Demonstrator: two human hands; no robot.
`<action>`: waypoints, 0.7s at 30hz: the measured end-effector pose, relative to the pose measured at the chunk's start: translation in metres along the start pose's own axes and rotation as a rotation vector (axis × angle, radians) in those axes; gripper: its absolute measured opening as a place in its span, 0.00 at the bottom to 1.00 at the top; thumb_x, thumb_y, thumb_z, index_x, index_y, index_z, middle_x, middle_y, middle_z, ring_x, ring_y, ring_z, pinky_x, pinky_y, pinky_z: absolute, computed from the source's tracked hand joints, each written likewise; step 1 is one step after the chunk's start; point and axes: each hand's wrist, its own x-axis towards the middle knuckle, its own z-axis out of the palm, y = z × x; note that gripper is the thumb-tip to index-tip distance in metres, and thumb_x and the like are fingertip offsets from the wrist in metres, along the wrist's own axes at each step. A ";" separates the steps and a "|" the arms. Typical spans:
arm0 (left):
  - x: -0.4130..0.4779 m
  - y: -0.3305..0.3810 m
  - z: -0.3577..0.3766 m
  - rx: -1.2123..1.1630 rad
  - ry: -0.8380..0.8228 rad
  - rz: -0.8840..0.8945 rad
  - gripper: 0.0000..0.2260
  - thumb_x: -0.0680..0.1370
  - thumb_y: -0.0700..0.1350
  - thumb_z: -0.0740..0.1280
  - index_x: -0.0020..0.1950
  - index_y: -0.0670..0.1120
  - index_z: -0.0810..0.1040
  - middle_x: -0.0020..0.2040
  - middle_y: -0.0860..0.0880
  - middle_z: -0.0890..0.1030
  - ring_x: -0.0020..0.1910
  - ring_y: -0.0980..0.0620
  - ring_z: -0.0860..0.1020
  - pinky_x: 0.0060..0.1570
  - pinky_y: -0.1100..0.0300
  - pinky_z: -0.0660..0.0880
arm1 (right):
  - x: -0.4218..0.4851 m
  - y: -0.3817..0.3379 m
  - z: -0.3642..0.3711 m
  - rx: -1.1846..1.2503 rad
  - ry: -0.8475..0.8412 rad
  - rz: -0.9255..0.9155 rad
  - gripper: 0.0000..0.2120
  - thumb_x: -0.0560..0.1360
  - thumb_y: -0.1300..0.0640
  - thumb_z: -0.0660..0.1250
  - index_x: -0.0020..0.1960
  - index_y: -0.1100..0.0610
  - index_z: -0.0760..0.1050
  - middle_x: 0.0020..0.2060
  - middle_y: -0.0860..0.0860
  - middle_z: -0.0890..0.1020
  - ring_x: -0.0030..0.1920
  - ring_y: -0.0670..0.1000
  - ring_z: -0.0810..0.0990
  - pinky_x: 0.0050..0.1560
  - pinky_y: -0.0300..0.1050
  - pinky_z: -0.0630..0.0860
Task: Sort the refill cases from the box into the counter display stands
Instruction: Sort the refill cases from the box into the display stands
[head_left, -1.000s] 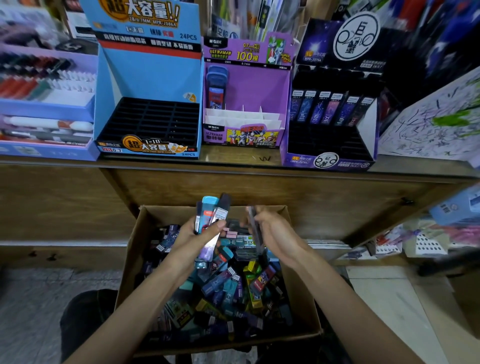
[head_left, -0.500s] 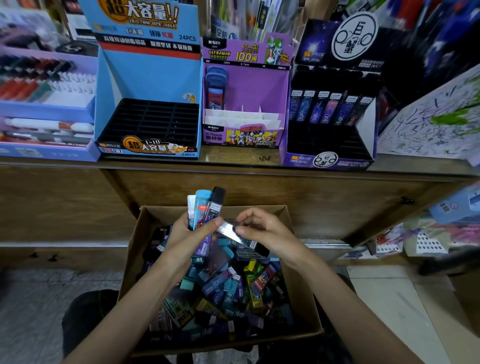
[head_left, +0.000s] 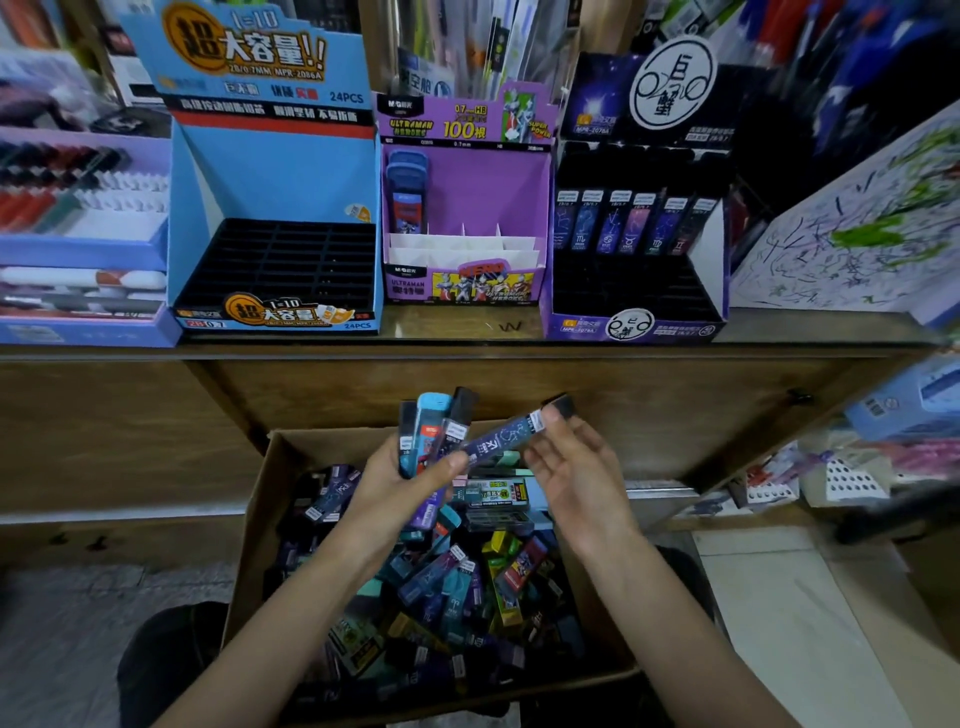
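Box (head_left: 260, 499) below counter stands (head_left: 467, 270)

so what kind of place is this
Most likely a stationery shop: printed cardboard display stands for pencil leads line the wooden counter, a tray of pens sits at the left, and a brown cardboard box of small refill cases stands below.
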 end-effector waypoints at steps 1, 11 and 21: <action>0.000 0.005 -0.001 0.072 -0.062 -0.013 0.18 0.63 0.52 0.74 0.49 0.47 0.75 0.35 0.53 0.82 0.33 0.57 0.80 0.33 0.65 0.75 | -0.003 -0.009 0.003 -0.103 -0.018 -0.055 0.06 0.68 0.59 0.70 0.38 0.55 0.73 0.34 0.48 0.81 0.37 0.46 0.79 0.41 0.41 0.76; 0.024 0.066 0.022 0.077 -0.077 0.245 0.13 0.68 0.49 0.70 0.48 0.46 0.74 0.34 0.51 0.82 0.33 0.57 0.79 0.33 0.67 0.75 | 0.012 -0.155 0.040 -0.638 -0.177 -0.632 0.05 0.72 0.61 0.70 0.47 0.54 0.76 0.38 0.45 0.84 0.40 0.43 0.82 0.39 0.34 0.78; 0.054 0.108 0.033 -0.017 0.087 0.332 0.15 0.66 0.51 0.70 0.50 0.49 0.76 0.35 0.53 0.83 0.33 0.58 0.80 0.33 0.67 0.77 | 0.089 -0.195 0.082 -0.927 -0.244 -0.868 0.13 0.70 0.64 0.73 0.41 0.49 0.72 0.36 0.52 0.81 0.36 0.42 0.79 0.42 0.36 0.77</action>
